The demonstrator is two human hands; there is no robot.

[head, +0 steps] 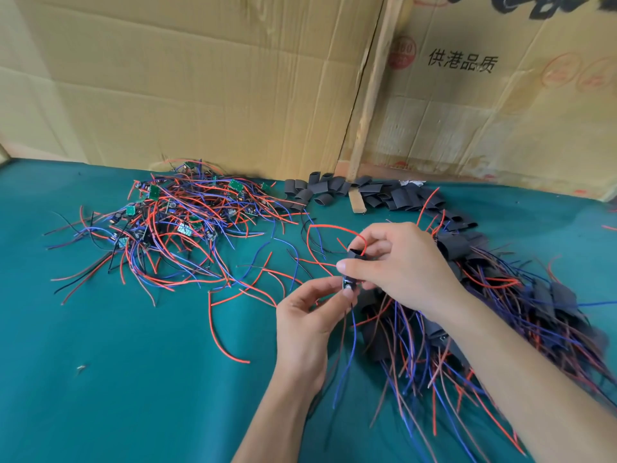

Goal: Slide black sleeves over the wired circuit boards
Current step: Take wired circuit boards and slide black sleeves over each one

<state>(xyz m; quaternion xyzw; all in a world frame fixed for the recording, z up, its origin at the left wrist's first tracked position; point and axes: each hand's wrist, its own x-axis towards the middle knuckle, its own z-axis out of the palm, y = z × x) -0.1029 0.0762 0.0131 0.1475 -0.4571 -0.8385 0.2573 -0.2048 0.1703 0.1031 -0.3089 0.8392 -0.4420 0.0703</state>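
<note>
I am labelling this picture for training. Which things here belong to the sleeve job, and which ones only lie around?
Belong to the job:
- left hand, pinching a circuit board
- right hand, holding a black sleeve
- bare wired boards
- loose sleeves
- sleeved boards

Only lying around:
- cardboard sheets
- wooden stick
- green cloth

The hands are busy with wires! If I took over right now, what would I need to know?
Left hand pinches a wired circuit board. Right hand holds a black sleeve partly over it; a red wire loops out the top.
Bare boards are piled far left; empty sleeves lie along the cardboard wall.
Done: sleeved boards heaped on the right.
Left: finish this sleeve, then work through the bare pile.
</note>
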